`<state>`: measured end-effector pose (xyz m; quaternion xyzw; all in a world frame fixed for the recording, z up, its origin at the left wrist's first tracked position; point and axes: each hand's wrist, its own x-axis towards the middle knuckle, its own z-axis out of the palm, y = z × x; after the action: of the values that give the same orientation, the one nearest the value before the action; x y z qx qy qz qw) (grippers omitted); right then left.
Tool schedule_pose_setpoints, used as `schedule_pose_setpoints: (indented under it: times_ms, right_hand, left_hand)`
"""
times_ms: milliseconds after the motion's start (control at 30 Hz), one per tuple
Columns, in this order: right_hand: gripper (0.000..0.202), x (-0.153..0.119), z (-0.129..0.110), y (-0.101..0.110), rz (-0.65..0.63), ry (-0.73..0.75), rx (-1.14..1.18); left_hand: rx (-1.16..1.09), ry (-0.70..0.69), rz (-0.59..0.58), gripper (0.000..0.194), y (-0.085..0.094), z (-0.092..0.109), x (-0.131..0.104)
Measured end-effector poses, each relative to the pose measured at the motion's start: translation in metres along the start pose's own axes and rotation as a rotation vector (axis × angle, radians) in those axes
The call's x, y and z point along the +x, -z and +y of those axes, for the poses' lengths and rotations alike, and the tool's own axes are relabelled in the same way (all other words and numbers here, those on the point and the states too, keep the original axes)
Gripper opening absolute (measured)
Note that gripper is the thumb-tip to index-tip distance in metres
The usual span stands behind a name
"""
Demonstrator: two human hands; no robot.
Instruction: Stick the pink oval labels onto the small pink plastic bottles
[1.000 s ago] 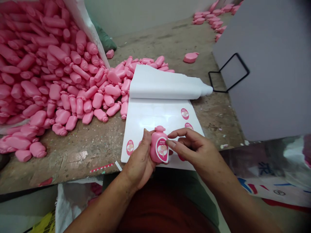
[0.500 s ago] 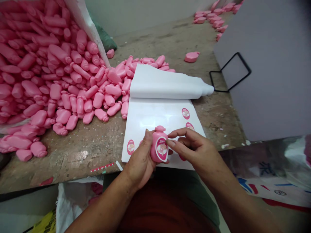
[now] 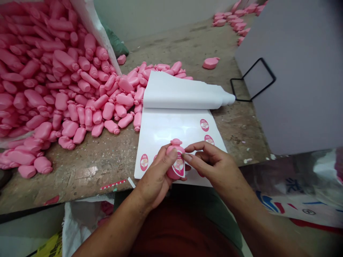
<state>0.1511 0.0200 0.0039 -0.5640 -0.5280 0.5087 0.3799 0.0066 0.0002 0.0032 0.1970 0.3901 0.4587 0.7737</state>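
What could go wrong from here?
1. Label might crease or sit askew: the left hand has its thumb on it, the right hand is at its edge.
2. Bottle might slip: it's hand-held near the sheet's front edge.
3. Pile might slide onto the sheet: bottles crowd its left edge.

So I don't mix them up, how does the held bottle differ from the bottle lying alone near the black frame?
The held bottle bears a label; the lone bottle shows none. The held bottle is in the left grip; the lone bottle lies on the table. In the picture, the held bottle's neck points up, the lone bottle's to the right. Both are pink.
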Motion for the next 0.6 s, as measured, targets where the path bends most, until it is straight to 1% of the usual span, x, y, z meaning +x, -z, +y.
schedule_pose_setpoints:
  times_ms: [67, 133, 267, 333, 367, 500, 600]
  right_hand:
    - [0.023, -0.001, 0.001, 0.000, 0.024, 0.022, -0.032]
    - [0.022, -0.002, 0.004, 0.000, 0.056, 0.056, -0.090]
    - [0.023, -0.004, 0.012, 0.004, 0.169, 0.110, -0.226]
    - [0.024, -0.003, 0.015, 0.007, 0.215, 0.123, -0.237]
    - [0.024, -0.003, 0.016, 0.008, 0.217, 0.125, -0.220]
    - [0.027, -0.003, 0.015, 0.009, 0.102, 0.069, -0.057]
    - [0.029, -0.004, 0.010, 0.007, 0.016, 0.027, 0.044]
  left_hand:
    - [0.037, 0.018, 0.010, 0.041, -0.001, 0.002, -0.002]
    - [0.054, 0.034, 0.008, 0.047, -0.002, 0.003, -0.003]
    - [0.032, 0.090, -0.025, 0.049, 0.001, 0.005, -0.003]
    - [0.018, 0.124, -0.030, 0.053, 0.003, 0.006, -0.003]
    - [0.006, 0.138, -0.030, 0.056, 0.003, 0.006, -0.003]
    - [-0.048, 0.189, -0.037, 0.075, 0.005, 0.006, -0.004]
    - [-0.044, 0.201, -0.067, 0.078, 0.007, 0.006, -0.005]
